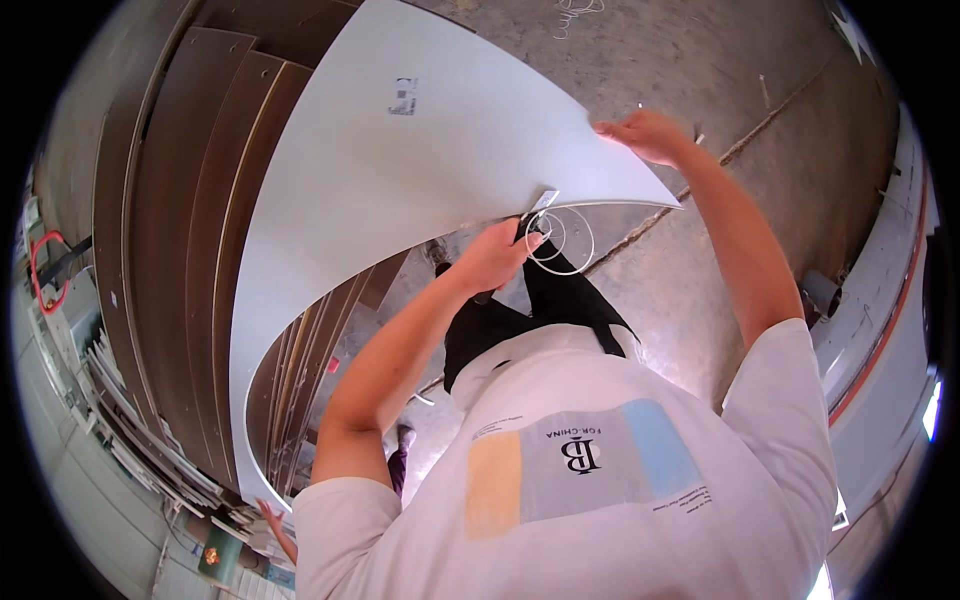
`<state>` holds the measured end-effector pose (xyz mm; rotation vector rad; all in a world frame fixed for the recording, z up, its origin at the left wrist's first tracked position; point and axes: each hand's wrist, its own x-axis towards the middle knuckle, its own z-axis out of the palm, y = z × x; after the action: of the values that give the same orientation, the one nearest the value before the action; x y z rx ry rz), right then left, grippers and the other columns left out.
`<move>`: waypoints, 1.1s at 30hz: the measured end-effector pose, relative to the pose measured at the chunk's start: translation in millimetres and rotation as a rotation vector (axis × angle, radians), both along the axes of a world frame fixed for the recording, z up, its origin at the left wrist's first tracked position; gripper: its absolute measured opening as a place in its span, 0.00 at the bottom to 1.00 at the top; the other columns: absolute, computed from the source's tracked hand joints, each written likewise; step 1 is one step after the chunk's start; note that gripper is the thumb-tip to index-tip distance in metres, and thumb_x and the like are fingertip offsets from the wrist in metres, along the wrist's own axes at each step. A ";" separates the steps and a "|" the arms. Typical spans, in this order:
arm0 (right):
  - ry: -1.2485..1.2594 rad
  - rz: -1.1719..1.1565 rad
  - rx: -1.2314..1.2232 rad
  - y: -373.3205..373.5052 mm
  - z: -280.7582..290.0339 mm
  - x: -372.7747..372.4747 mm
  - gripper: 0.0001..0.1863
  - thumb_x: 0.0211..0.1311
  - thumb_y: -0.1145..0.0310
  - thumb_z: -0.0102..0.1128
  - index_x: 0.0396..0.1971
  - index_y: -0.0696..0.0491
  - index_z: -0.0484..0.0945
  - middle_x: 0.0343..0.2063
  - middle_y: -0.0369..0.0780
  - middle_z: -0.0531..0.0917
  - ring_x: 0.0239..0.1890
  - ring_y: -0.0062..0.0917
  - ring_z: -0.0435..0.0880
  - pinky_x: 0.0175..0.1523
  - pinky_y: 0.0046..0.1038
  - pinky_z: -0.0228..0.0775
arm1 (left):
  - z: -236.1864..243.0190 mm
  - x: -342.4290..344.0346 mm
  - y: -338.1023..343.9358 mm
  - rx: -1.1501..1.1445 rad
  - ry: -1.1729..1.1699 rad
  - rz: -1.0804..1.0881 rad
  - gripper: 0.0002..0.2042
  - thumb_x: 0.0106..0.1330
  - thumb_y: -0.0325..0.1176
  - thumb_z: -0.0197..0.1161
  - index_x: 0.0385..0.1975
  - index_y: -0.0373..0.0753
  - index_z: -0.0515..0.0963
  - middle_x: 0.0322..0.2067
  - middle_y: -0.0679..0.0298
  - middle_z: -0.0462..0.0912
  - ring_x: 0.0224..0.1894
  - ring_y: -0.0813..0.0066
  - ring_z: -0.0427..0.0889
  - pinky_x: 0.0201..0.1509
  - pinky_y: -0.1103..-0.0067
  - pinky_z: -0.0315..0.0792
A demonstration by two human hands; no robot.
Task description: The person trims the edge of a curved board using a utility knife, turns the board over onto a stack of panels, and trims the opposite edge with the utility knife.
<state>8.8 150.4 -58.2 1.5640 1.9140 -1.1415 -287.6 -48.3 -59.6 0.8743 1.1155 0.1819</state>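
Note:
A large white curved board [380,160] with a small printed label spans the upper middle, tapering to a point at the right. My right hand [645,137] holds its upper right edge, fingers on the white face. My left hand [500,255] is closed around a dark-handled hand tool [522,232], whose pale metal end [545,199] is against the board's lower curved edge. Loops of thin white strip [575,268] curl from beside the tool, over my dark trousers [560,300].
Brown boards [150,230] lie stacked at the left. A co-worker's hand [275,522] is at the board's lower left end. A concrete floor [760,220] with a long seam shows beyond me. A long pale structure [870,300] with an orange stripe runs along the right.

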 end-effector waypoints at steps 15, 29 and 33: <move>0.111 -0.001 0.039 -2.1 7.7 0.4 0.44 0.65 0.23 0.51 0.29 0.57 0.89 0.27 0.49 0.87 0.33 0.42 0.85 0.40 0.42 0.74 | -11.0 130.8 35.3 0.018 -0.070 -0.148 0.17 0.82 0.45 0.54 0.35 0.37 0.68 0.18 0.69 0.66 0.13 0.78 0.68 0.19 0.74 0.67; 0.149 -0.027 0.028 -0.8 -1.8 9.2 0.43 0.65 0.26 0.54 0.25 0.58 0.88 0.21 0.49 0.85 0.27 0.42 0.84 0.35 0.43 0.74 | -19.8 245.1 38.5 0.116 -0.084 -0.391 0.22 0.79 0.47 0.54 0.42 0.28 0.72 0.18 0.54 0.78 0.15 0.62 0.79 0.25 0.64 0.74; 0.176 0.007 0.013 5.0 5.6 -5.3 0.41 0.67 0.28 0.52 0.26 0.57 0.88 0.28 0.49 0.88 0.35 0.44 0.87 0.42 0.44 0.76 | -59.6 292.1 -3.2 0.483 0.107 -0.290 0.24 0.78 0.51 0.54 0.44 0.29 0.76 0.35 0.42 0.86 0.39 0.47 0.88 0.47 0.57 0.78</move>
<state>3.5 155.5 -52.6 1.5066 2.0402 -1.3050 4.5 -51.5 -119.2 1.4794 1.0450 0.1674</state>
